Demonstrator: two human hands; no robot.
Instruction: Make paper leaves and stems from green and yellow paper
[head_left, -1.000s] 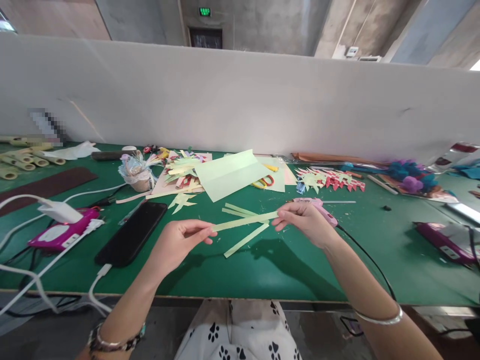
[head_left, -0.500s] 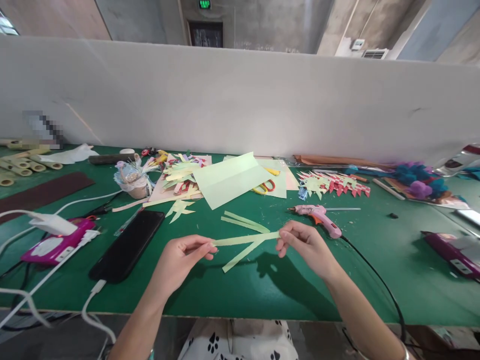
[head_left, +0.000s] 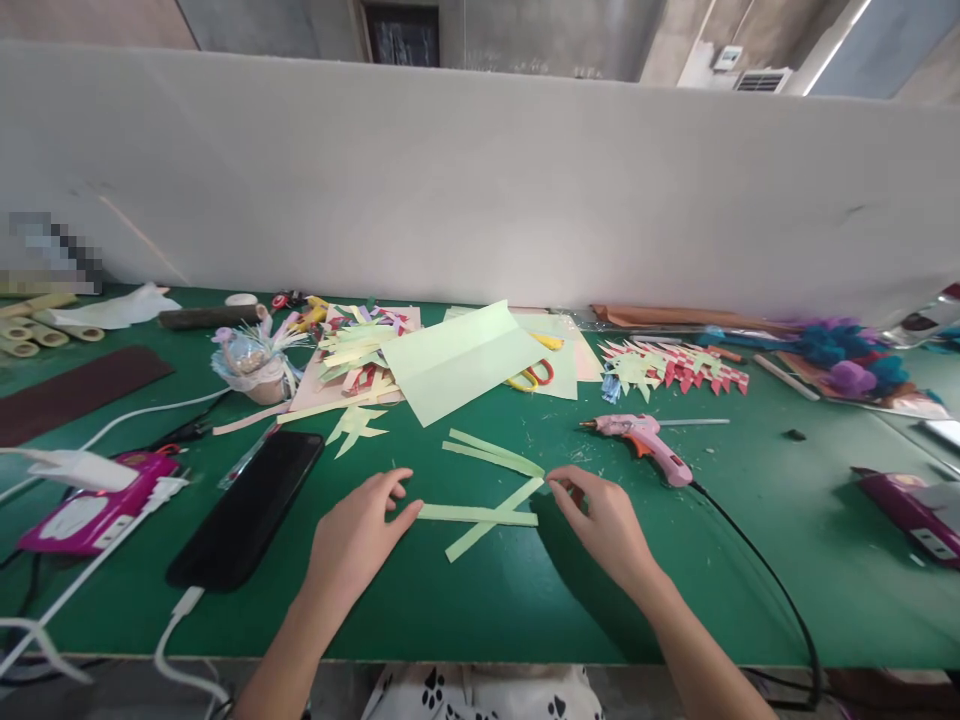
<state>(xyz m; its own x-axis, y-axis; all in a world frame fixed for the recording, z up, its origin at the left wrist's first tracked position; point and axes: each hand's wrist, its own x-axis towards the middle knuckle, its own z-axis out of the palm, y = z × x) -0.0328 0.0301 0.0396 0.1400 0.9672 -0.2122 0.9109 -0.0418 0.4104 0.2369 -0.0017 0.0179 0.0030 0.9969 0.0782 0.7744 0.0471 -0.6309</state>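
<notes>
Several narrow pale-green paper strips lie on the table in front of me. One paper strip runs nearly level, with the thumb of my left hand at its left end. That hand has its fingers parted and grips nothing. A slanting strip crosses the level one. Above it, a narrow V-shaped pair of strips comes to a point at the right. My right hand is at that point, its fingers loosely bent and apart, the index fingertip close to or touching the paper.
A pink glue gun lies right of my hands, its cord running to the table's front edge. Left is a black phone on a cable, beside a purple power strip. Behind are a folded green sheet, scissors and paper scraps.
The strip stretched between both hands has been let go and now lies lower on the table. My left thumb stays at its end; my right hand has shifted to the other strips' point.
</notes>
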